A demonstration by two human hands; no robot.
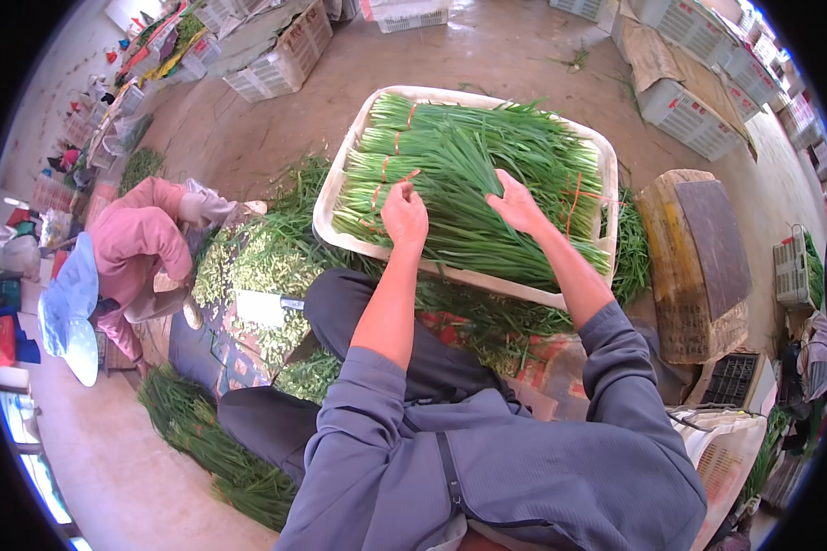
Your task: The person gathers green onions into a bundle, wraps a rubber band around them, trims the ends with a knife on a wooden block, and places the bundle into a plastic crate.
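A white plastic crate (601, 144) stands before me, filled with bundles of long green garlic chives (448, 227) with pale stems. Orange-red ties (385, 169) circle several bundles near the stems. Over the crate's left half is my left hand (405, 213), its fingers curled just below an orange-red tie (411, 176); whether it pinches the tie or the stems is hidden. To its right, my right hand (517, 203) closes around the leafy part of a chive bundle (479, 165). More stems point the other way at the crate's right end, beside another tie (575, 206).
A cleaver (260, 308) lies on cut chive trimmings (276, 265) at my left. Beyond, a person in pink (138, 234) bends over bundled chives (207, 434) on the floor. A cardboard-covered block (682, 268) stands right of the crate; stacked white crates (689, 113) line the back.
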